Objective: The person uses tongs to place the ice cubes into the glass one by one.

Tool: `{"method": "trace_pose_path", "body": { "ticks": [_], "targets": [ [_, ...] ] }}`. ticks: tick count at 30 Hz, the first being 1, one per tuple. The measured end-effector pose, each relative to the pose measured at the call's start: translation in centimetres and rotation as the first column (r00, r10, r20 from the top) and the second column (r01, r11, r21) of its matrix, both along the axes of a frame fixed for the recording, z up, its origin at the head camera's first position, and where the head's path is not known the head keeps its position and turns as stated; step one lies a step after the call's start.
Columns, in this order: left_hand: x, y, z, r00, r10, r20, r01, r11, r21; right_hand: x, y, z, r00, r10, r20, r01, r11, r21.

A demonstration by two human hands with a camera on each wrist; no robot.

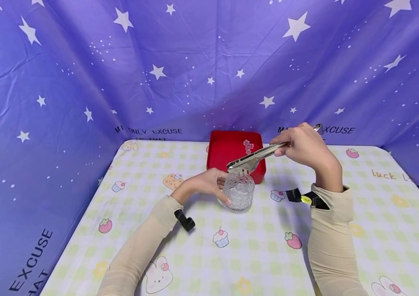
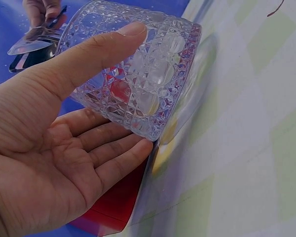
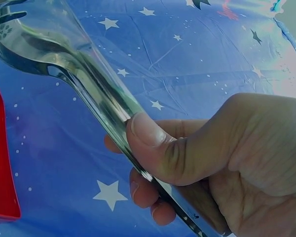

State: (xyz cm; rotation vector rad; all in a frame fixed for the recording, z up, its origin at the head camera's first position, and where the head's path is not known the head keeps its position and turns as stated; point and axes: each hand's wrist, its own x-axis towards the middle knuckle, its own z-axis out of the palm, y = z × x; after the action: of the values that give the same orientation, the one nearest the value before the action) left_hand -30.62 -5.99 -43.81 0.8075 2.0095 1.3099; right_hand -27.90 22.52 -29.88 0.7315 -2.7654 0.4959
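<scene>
My left hand (image 1: 206,183) holds a clear, textured drinking glass (image 1: 240,196) that stands on the table. In the left wrist view, the thumb (image 2: 106,49) lies across the near side of the glass and the other fingers reach round beneath it. Rounded clear pieces show through its wall. My right hand (image 1: 303,144) grips metal tongs (image 1: 262,154) by the handle, thumb on top. The tongs' head (image 3: 27,47) hangs just above the glass's mouth; whether anything is between its tips I cannot tell.
Behind the glass sits a red open box (image 1: 224,154) with several small clear, ice-like cubes (image 1: 248,146) at its back right. A checked cloth (image 1: 179,255) with printed cakes and strawberries covers the table. Blue star-patterned curtains (image 1: 194,61) hang behind and at the sides.
</scene>
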Motion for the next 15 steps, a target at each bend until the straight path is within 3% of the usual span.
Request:
{"method": "trace_pose_path", "body": {
  "ticks": [10, 15],
  "targets": [
    [0.23, 0.10, 0.32, 0.998, 0.006, -0.065, -0.009, 0.998, -0.056, 0.05, 0.13, 0.12, 1.000, 0.002, -0.016, -0.002, 1.000, -0.014],
    [0.32, 0.18, 0.34, 0.997, -0.015, -0.075, 0.010, 0.998, -0.063, 0.12, 0.14, 0.03, 0.999, -0.043, -0.025, 0.042, 0.999, -0.022]
  ]
}}
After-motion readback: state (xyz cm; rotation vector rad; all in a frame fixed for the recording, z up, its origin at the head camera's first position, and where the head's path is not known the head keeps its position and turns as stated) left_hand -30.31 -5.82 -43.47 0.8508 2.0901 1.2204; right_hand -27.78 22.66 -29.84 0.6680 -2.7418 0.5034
